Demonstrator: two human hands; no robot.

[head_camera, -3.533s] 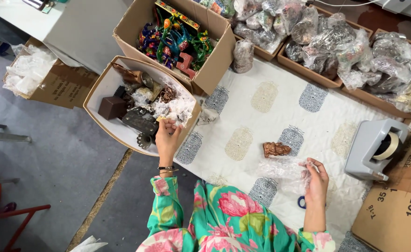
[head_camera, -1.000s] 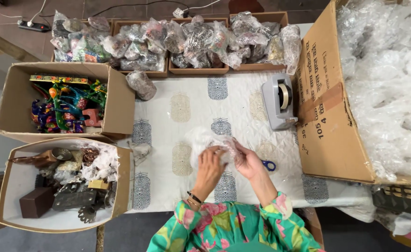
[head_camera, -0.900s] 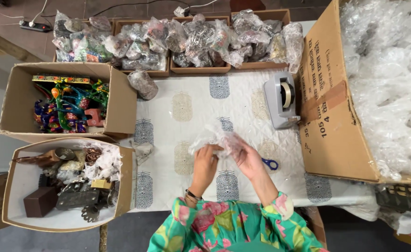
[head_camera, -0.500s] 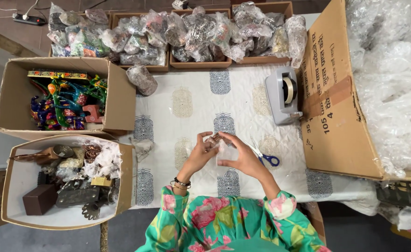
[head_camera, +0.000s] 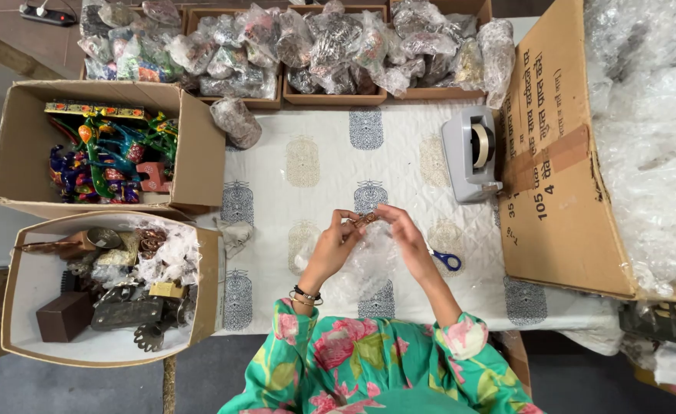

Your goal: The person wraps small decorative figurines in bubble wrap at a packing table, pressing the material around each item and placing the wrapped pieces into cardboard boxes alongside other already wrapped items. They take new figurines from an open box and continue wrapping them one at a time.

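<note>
- A small brown trinket (head_camera: 365,218) sits above the middle of the tabletop (head_camera: 330,165), pinched between both hands.
- The left hand (head_camera: 336,244) has its grip closed on the trinket's left end with the fingertips; beads circle its wrist.
- The right hand (head_camera: 401,228) closes its grip on the right end, fingers curled over it.
- A clear plastic bag (head_camera: 368,264) hangs crumpled just under the hands, touching both palms.
- Blue-handled scissors (head_camera: 447,260) lie on the tabletop just right of the right forearm.
- A grey tape dispenser (head_camera: 472,152) stands farther off, to the right, beside the flap of a big carton (head_camera: 556,165) full of clear wrap.
- A wrapped bundle (head_camera: 236,121) lies at the far left of the tabletop.
- Along the far edge, shallow trays (head_camera: 336,96) hold many bagged pieces.
- To the left, one open box (head_camera: 200,157) holds bright painted figures; a nearer box (head_camera: 206,276) holds dark metal items and a small brown block.
</note>
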